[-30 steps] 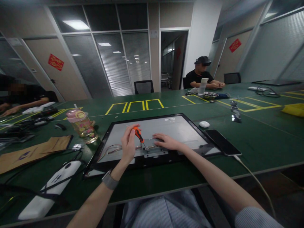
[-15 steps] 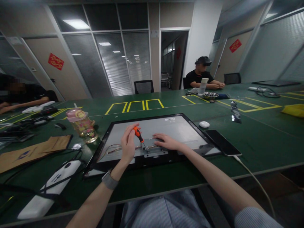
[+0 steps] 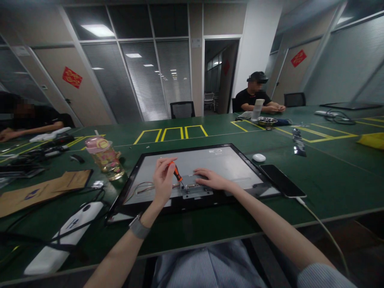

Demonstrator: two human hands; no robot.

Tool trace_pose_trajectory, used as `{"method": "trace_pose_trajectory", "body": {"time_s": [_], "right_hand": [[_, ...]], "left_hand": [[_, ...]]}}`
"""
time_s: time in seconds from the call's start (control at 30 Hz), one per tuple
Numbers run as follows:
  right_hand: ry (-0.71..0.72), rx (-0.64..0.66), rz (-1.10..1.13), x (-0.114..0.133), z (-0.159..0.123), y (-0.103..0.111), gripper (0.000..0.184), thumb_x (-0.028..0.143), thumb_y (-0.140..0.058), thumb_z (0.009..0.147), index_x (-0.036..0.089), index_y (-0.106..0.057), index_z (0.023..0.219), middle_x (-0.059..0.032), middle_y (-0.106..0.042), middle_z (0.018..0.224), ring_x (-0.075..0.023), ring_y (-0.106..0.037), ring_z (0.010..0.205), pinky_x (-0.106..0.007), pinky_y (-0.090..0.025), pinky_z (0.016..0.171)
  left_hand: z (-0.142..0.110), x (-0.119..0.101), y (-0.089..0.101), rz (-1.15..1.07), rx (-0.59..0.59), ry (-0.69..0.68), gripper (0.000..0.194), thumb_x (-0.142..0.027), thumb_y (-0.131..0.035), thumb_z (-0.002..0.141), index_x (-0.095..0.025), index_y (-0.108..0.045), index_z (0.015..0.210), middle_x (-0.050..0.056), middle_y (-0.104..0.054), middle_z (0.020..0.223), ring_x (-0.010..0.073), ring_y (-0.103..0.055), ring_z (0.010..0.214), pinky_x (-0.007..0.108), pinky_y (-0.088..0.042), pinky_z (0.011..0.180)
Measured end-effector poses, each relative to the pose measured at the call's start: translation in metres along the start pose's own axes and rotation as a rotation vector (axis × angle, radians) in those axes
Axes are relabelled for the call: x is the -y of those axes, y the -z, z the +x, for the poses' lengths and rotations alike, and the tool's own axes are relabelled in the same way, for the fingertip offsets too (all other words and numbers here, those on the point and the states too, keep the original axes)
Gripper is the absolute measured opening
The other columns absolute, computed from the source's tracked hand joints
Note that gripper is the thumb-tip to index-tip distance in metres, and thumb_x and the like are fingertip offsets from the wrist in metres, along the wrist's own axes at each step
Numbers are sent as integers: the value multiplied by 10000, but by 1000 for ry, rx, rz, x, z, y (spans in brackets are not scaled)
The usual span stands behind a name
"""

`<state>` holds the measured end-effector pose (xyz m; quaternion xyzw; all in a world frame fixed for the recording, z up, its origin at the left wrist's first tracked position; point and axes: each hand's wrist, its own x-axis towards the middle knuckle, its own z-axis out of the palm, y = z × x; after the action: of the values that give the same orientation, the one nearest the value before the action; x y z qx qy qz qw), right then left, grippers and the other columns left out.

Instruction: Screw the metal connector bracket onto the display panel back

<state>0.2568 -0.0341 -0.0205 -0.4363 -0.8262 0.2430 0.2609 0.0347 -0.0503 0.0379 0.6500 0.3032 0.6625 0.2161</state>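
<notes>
My left hand (image 3: 163, 181) is closed around the handle of an orange and black screwdriver (image 3: 177, 174), which leans with its tip down at a small metal bracket (image 3: 196, 192). That bracket is fixed near the close edge of a flat display panel (image 3: 228, 160), grey-backed with a black frame, lying on the table. My right hand (image 3: 211, 179) rests on the panel just beside the bracket, fingers stretched out and holding nothing. Thin wires (image 3: 139, 189) run across the panel to the left of the bracket. The exact contact of the screwdriver tip is too small to make out.
A phone (image 3: 282, 181) with a cable and a white earbud case (image 3: 259, 158) lie right of the panel. On the left stand a pink-lidded cup (image 3: 103, 158), a paper bag (image 3: 45, 191) and a white device (image 3: 64, 236). Two other people sit across the green table (image 3: 168, 160).
My left hand has turned a little around the screwdriver handle, its fingers shifting to cover more of the top. My right hand stays in place.
</notes>
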Motion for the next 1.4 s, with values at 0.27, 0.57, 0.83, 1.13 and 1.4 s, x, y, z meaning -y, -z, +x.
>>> {"method": "trace_pose_trajectory", "body": {"time_s": [0.27, 0.57, 0.83, 1.13, 1.4], "right_hand": [[-31, 7, -9, 4, 0, 2, 541, 564, -442, 882, 185, -550, 1252, -100, -496, 1365, -263, -419, 1282, -434, -305, 1092], [-6, -1, -2, 2, -1, 0, 524, 555, -445, 886, 197, -547, 1254, -90, -492, 1368, -247, -423, 1278, -412, -305, 1097], [-21, 3, -23, 3, 0, 1, 529, 552, -446, 885, 178, -559, 1241, -104, -506, 1354, -263, -426, 1276, -432, -305, 1092], [-26, 11, -10, 4, -1, 2, 548, 568, -442, 882, 186, -543, 1260, -99, -495, 1364, -261, -414, 1285, -430, -301, 1096], [-13, 2, -15, 2, 0, 0, 523, 548, -455, 884, 184, -557, 1245, -105, -497, 1365, -262, -414, 1286, -431, -302, 1093]], "left_hand": [[-1, 2, 0, -125, 51, 86, 300, -323, -459, 913, -194, -625, 1127, 53, -583, 900, 148, -576, 804, 287, -473, 779], [0, 1, 0, -42, 40, 17, 156, -306, -607, 826, -208, -692, 912, 27, -516, 882, 121, -539, 770, 221, -462, 681], [2, 6, 0, -258, 88, 161, 284, -332, -442, 909, -175, -650, 1021, 52, -619, 854, 156, -584, 796, 290, -465, 777], [4, 0, 1, -67, 79, 98, 195, -314, -556, 860, -192, -676, 954, 19, -539, 832, 104, -530, 714, 203, -442, 663], [1, 7, -1, -307, 162, 188, 265, -339, -465, 902, -179, -645, 1013, 73, -630, 939, 163, -609, 846, 290, -494, 765]]}}
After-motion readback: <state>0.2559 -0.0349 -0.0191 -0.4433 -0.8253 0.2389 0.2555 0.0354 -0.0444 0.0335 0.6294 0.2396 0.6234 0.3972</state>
